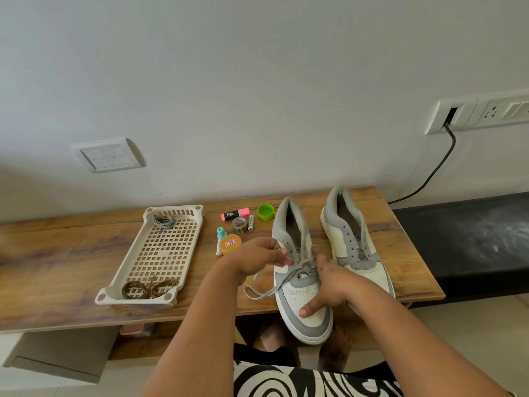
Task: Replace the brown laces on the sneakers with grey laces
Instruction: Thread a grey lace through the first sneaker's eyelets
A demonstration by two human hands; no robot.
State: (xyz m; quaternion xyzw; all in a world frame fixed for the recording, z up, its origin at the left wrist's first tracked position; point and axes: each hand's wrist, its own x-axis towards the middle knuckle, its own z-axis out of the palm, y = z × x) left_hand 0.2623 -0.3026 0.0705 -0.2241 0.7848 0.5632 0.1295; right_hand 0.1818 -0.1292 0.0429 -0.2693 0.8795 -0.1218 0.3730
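Note:
Two grey-and-white sneakers lie on the wooden table, toes toward me. The left sneaker (300,293) has a grey lace (272,290) through its lowest eyelets, one end trailing left onto the table. My left hand (259,257) pinches the lace beside the shoe's left eyelets. My right hand (329,282) rests on the toe with the thumb stretched out, its fingers at the right eyelets. The right sneaker (355,239) has no lace that I can see. Brown laces (148,287) lie at the near end of a beige perforated tray (130,270); another grey lace (163,222) lies coiled at its far end.
Between tray and shoes sit a pink highlighter (235,214), a green cap (265,212), a tape roll (239,225), batteries, a small teal-capped bottle (221,233) and an orange tin (230,244). A black cable (429,173) runs from a wall socket. A black bench (463,239) adjoins at right.

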